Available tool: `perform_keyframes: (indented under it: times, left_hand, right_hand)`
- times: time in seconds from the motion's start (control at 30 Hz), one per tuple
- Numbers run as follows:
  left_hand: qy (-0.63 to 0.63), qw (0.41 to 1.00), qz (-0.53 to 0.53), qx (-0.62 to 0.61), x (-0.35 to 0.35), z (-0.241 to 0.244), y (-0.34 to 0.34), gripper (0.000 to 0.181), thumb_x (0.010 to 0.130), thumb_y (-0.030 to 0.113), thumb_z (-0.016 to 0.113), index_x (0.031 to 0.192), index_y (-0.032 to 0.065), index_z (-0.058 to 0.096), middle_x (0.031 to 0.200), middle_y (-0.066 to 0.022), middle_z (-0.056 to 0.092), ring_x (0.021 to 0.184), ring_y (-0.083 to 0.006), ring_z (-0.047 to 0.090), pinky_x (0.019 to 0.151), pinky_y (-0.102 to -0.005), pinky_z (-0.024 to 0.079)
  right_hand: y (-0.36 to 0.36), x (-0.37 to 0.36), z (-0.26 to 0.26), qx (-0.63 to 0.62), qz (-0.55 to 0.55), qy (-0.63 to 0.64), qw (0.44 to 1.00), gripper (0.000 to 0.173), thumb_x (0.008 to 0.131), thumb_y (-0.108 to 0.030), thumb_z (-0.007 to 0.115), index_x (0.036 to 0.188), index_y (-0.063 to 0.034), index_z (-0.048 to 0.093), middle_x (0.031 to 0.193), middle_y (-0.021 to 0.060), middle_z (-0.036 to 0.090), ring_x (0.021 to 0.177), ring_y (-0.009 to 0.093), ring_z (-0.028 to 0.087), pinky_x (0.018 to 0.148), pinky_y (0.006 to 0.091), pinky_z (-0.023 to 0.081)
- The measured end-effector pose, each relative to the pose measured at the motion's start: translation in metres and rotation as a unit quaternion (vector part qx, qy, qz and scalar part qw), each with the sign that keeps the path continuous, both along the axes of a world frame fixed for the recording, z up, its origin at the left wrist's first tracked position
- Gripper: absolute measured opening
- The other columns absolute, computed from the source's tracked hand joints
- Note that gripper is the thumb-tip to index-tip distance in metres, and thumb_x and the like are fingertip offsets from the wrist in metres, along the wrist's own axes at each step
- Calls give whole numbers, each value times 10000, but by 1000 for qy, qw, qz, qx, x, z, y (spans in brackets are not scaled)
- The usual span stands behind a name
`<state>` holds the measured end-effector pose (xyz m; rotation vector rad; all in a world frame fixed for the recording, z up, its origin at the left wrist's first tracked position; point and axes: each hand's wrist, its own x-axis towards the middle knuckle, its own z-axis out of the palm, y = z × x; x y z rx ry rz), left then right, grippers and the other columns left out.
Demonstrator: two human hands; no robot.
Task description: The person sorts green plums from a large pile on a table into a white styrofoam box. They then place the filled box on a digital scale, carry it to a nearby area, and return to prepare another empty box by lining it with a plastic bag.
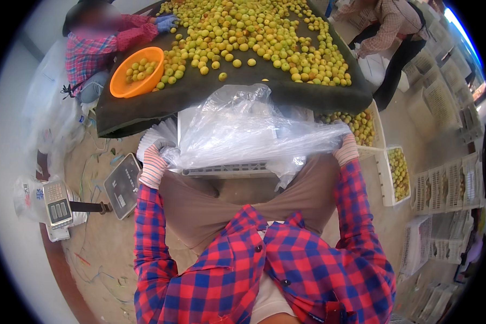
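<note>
A sheet of clear plastic film, perhaps a bag, is stretched between my two gloved hands. My left hand grips its bunched left end. At the other end my right hand holds the gathered film, its fingers partly hidden. Under the film is a white plastic crate in front of my knees; its inside is mostly covered. A loose flap of film hangs over the crate's front right. Beside my left hand stands a stack of ribbed white material.
Green-yellow fruit covers a dark cloth-topped table, with an orange basket at its left. Fruit-filled crates stand right. A platform scale lies left. Two people are by the table; stacked crates line the right.
</note>
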<state>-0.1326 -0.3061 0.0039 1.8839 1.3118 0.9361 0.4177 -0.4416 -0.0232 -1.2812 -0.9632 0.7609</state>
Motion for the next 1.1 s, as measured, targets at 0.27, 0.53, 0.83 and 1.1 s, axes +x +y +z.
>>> perform_keyframes:
  times: [0.27, 0.53, 0.83, 1.1]
  left_hand:
    - [192, 897, 366, 157, -61, -4, 32, 340, 740, 66, 582, 1078, 37, 601, 883, -159, 656, 815, -286, 639, 746, -402, 509]
    - [-501, 836, 136, -177, 15, 29, -20, 323, 855, 64, 554, 1177, 33, 560, 919, -65, 613, 751, -123, 573, 656, -258, 499]
    - [-231, 898, -150, -344, 14, 54, -107, 276, 875, 146, 590, 1112, 5, 597, 989, -45, 634, 870, -122, 594, 781, -259, 486]
    - [-157, 960, -163, -164, -37, -6, -109, 158, 853, 200, 595, 870, 44, 578, 783, -55, 600, 740, -150, 584, 686, -300, 488]
  right_hand:
    - [-37, -25, 29, -232, 152, -520, 808, 384, 741, -128, 589, 1116, -42, 587, 880, 182, 663, 874, 319, 635, 771, 371, 508]
    - [7, 107, -44, -224, -87, -448, 861, 269, 866, -110, 469, 1095, -45, 596, 885, 116, 642, 828, 237, 604, 755, 331, 478]
    - [22, 68, 31, -434, 42, -589, 680, 442, 805, -217, 603, 1234, -114, 567, 1316, 104, 517, 1222, 230, 467, 1044, 278, 350]
    - [25, 139, -8, -224, -120, 362, 897, 314, 951, -284, 403, 1110, -122, 619, 1042, 56, 661, 939, 213, 624, 868, 355, 490]
